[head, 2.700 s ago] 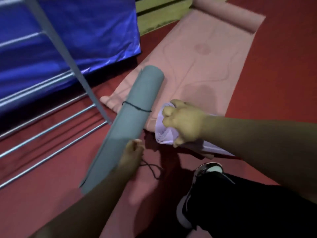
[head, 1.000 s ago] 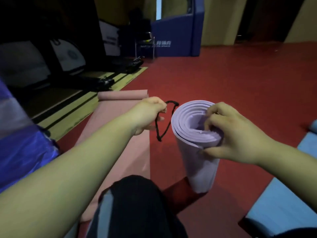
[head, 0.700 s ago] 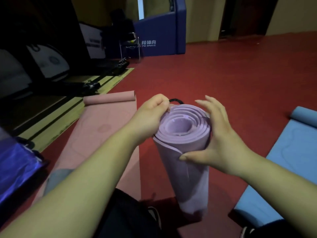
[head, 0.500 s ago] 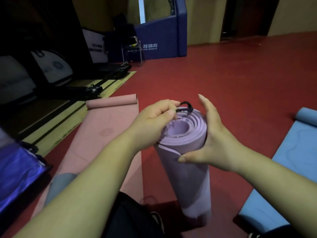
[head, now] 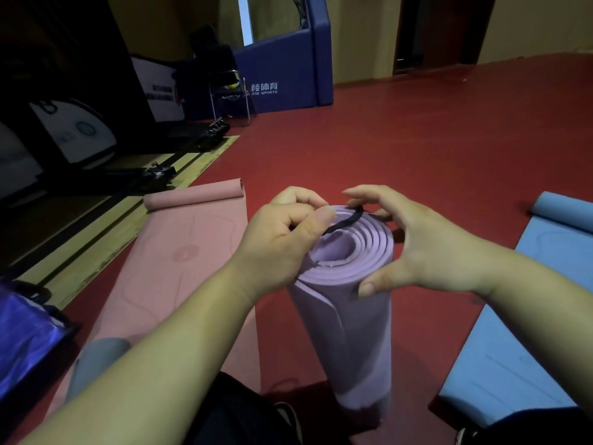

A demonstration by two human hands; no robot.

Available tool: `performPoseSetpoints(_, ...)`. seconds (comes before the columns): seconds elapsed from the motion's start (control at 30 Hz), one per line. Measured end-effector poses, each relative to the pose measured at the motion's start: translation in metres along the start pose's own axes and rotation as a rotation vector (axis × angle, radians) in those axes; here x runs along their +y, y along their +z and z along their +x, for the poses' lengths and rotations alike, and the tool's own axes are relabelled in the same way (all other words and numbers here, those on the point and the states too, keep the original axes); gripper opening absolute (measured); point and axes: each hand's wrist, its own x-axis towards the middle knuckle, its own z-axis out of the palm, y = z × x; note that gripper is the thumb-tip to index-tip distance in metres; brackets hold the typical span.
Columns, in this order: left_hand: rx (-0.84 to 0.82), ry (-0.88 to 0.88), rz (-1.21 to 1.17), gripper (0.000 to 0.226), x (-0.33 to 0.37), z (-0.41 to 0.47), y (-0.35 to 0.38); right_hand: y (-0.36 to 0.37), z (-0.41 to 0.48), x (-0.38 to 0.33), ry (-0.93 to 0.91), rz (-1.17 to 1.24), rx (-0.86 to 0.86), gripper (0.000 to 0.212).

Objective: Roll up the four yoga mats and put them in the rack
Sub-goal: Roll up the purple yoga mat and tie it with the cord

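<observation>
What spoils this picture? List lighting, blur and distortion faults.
Head view: dim, warm light; far left sinks into near-black shadow; wide-angle lens stretches the forearms; left hand pinching the black cord and right hand gripping the purple mat look sharp.

Big red floor (head: 417, 149) everywhere. At the back there's a blue padded barrier (head: 288, 69) with white lettering (head: 261, 88), and a metal-legged chair (head: 229, 91) right in front of it. The left side is pretty dark: a white panel (head: 73, 136), plus a strip of yellowish wood flooring (head: 106, 239). Shiny blue sheet (head: 22, 342) bottom left. Dark doorway (head: 439, 30) in the tan wall (head: 362, 36) at the back.
</observation>
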Motion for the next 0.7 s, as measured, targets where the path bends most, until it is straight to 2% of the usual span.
performPoseSetpoints(0.17, -0.004, 0.013, -0.005, 0.062, -0.005, 0.001, 0.000, -0.012, 0.010, 0.007, 0.008, 0.106, -0.001, 0.083)
performPoseSetpoints(0.33, 0.004, 0.043, 0.036, 0.065, -0.004, 0.003, 0.006, 0.001, 0.020, 0.013, -0.051, 0.062, 0.278, 0.041)
performPoseSetpoints(0.43, 0.052, 0.027, 0.055, 0.066, -0.004, 0.004, 0.006, 0.010, 0.026, 0.013, -0.042, 0.103, 0.361, 0.036)
performPoseSetpoints(0.53, 0.048, 0.037, 0.060, 0.066, -0.005, 0.004, 0.007, 0.008, 0.030, 0.014, -0.006, 0.139, 0.343, 0.038)
performPoseSetpoints(0.7, 0.013, 0.096, 0.099, 0.067, -0.003, 0.004, 0.014, -0.002, 0.032, 0.023, 0.074, 0.172, 0.345, 0.028)
